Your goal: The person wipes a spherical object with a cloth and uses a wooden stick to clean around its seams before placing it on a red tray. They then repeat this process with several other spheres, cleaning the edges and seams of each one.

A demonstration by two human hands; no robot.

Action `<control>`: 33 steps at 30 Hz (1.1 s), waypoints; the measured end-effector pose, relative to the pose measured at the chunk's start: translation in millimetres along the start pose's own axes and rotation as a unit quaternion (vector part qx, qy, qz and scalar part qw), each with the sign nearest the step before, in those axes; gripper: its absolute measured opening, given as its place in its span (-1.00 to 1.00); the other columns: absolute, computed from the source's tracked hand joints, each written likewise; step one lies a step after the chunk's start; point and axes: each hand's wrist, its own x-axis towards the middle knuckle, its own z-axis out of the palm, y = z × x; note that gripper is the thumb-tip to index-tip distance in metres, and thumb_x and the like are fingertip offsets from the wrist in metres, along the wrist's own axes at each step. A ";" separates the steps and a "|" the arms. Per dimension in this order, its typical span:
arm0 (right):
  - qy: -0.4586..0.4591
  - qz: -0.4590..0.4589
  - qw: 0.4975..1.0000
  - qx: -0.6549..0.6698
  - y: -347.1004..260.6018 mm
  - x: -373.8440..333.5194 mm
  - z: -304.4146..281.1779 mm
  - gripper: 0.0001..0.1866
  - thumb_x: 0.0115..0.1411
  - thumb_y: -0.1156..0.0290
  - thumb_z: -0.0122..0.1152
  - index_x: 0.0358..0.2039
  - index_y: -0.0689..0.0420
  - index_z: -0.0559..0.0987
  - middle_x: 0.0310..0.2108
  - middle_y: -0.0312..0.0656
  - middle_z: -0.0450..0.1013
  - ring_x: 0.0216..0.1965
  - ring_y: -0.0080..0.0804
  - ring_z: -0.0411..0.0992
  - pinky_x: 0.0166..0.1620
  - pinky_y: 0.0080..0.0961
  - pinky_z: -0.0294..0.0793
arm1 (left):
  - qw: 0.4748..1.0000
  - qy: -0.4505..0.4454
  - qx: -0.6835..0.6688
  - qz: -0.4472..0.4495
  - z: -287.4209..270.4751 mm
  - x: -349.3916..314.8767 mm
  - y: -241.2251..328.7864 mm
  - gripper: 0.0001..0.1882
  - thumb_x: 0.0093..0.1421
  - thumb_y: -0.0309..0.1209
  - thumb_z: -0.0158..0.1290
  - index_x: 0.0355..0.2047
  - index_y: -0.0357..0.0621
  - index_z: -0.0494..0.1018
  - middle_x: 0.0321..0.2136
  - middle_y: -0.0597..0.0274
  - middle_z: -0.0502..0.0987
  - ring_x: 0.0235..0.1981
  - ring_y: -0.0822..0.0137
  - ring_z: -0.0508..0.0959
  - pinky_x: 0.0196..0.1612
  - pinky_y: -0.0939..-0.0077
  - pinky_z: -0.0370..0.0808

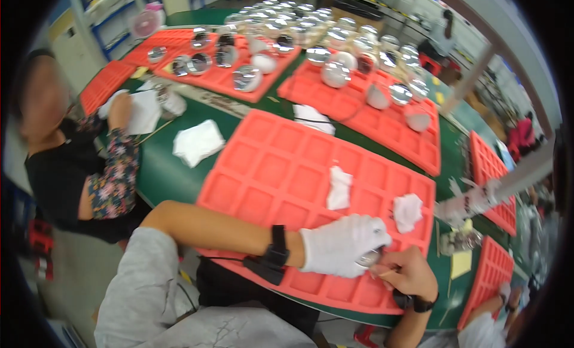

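My left hand (344, 245), in a white glove, is closed around a shiny silver rounded piece (369, 258), mostly hidden by the glove. Against its right side, my bare right hand (409, 272) has its fingers pinched together. Whatever those fingers hold, if anything, is too small to make out. Both hands are over the near right part of a red tray (287, 146) with square pockets. On that tray lie two crumpled white cloths, one (340, 188) just beyond my left hand and another (408, 213) beyond my right.
Mirror-like silver globes (336, 74) crowd the red trays (359, 118) at the back. A folded white cloth (198, 142) lies on the green table (156, 174). At left, a co-worker (72, 162) handles white cloth. A pale post (496, 195) crosses on the right.
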 end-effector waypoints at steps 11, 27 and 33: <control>0.006 -0.092 0.995 -0.036 -2.9 10.0 -1.9 -0.79 0.24 0.34 0.41 -0.42 0.22 0.68 -0.69 -0.20 0.47 -0.69 -0.52 0.38 -0.57 -0.50 0.32 | 0.998 -0.004 -0.038 -0.052 -16.0 -1.1 2.5 -0.48 -0.04 -0.40 0.34 -0.05 -0.12 0.43 -0.12 0.03 0.46 -0.12 -0.05 0.53 -0.07 0.12 0.53; 0.021 -0.064 0.995 -0.070 -11.3 0.0 5.1 -0.79 0.28 0.36 0.34 -0.40 0.26 0.64 -0.74 -0.23 0.40 -0.70 -0.55 0.35 -0.57 -0.51 0.28 | 0.997 -0.017 0.022 -0.077 -10.9 -0.6 10.7 -0.60 0.07 -0.35 0.24 -0.10 -0.18 0.40 -0.20 -0.03 0.46 -0.19 -0.09 0.53 -0.17 0.08 0.52; 0.034 -0.012 0.998 -0.042 -16.6 -4.3 6.4 -0.81 0.23 0.39 0.32 -0.44 0.27 0.65 -0.76 -0.22 0.36 -0.71 -0.58 0.26 -0.59 -0.47 0.20 | 0.998 0.014 0.029 -0.044 -7.5 -0.8 9.4 -0.62 0.05 -0.34 0.23 -0.18 -0.22 0.38 -0.29 -0.03 0.44 -0.25 -0.07 0.52 -0.23 0.10 0.49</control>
